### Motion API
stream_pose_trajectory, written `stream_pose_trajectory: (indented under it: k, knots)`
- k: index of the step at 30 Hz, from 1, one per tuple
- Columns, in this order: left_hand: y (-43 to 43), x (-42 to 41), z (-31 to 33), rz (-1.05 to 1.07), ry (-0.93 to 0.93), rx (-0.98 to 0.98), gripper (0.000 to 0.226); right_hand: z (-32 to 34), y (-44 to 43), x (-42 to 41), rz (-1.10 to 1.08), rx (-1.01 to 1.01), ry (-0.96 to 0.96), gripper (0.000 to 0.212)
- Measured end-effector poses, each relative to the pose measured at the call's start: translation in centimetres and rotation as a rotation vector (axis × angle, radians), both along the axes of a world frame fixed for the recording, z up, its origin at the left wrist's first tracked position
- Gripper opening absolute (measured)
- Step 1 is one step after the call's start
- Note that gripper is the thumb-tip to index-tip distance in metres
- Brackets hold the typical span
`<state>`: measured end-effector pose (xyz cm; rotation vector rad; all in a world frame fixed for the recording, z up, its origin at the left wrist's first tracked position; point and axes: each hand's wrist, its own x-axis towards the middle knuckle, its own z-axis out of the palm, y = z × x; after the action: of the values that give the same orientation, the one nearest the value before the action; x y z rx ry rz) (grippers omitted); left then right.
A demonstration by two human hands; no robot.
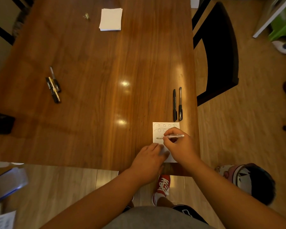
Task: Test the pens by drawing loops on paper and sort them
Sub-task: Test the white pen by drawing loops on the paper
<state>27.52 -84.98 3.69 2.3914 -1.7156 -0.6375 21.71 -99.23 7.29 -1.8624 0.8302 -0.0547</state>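
Note:
A small white paper [158, 134] with two rows of drawn loops lies near the table's right front edge. My right hand [178, 146] grips a clear pen [173, 136] lying almost level, its tip over the paper's middle. My left hand [149, 161] rests flat on the paper's lower left part, fingers straight. Two black pens [177, 104] lie side by side just beyond the paper. Three more pens [53, 85] lie in a bunch at the table's left.
A stack of white paper [111, 19] sits at the far middle of the wooden table [97, 71], with a small metal clip [86, 16] to its left. A dark chair [220, 52] stands at the right. A black object [1, 122] lies at the left edge.

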Motion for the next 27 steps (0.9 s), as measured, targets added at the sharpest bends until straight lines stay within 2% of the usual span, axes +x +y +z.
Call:
stream_pose_trajectory:
  k: [3, 7, 12, 17, 27]
  knots:
    - [-0.1, 0.1, 0.2, -0.019, -0.014, 0.01, 0.048, -0.3, 0.1, 0.1, -0.023, -0.013, 0.009, 0.011]
    - [-0.3, -0.1, 0.2, -0.044, -0.013, 0.01, 0.053, -0.6, 0.3, 0.2, -0.042, -0.007, -0.002, 0.021]
    - [-0.4, -0.3, 0.4, -0.02, 0.082, -0.019, 0.058, -1.0, 0.3, 0.5, -0.003, -0.052, 0.03, 0.023]
    - [-0.5, 0.0, 0.7, -0.055, 0.06, -0.022, 0.052, -1.2, 0.2, 0.8, 0.037, -0.078, 0.061, 0.024]
    - [-0.5, -0.3, 0.4, -0.076, 0.003, 0.014, 0.054, -0.9, -0.3, 0.6, -0.022, -0.084, 0.064, 0.02]
